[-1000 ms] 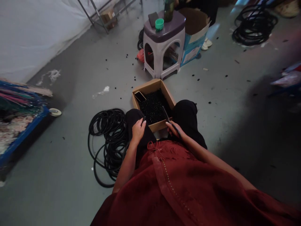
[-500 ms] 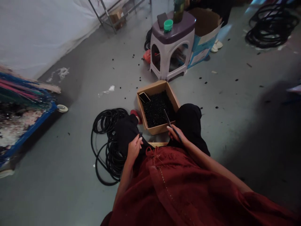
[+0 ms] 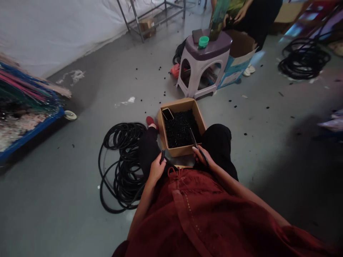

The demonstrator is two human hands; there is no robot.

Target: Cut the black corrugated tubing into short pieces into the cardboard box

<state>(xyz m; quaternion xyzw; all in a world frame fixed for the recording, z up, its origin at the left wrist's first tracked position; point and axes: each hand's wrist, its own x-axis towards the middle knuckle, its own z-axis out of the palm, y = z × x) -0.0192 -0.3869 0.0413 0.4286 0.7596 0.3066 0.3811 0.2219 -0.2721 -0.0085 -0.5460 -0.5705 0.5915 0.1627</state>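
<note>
My left hand [image 3: 157,168] is closed around a short black tube end [image 3: 162,156] that sticks up past the fingers. In my right hand [image 3: 201,156] are dark scissors [image 3: 193,137], their blades pointing up and left over a cardboard box [image 3: 180,152]. Many small black pieces [image 3: 179,128] fill the box, and a phone [image 3: 167,114] lies on them at the back left corner. Coils of black hose [image 3: 125,157] rest on the floor left of my knee. Whether the tube in my hand joins those coils cannot be seen.
Beyond the box stands a stool [image 3: 211,48] with a green cup [image 3: 203,41]. A blue and white carton [image 3: 235,67] and a person [image 3: 264,21] are behind it. At the left is a blue cart [image 3: 32,130]; another black coil [image 3: 305,62] lies back right.
The view has shifted, showing more of the person at the back. My left hand is turned more upright, with more of the black tube showing. My right hand still holds the scissors.
</note>
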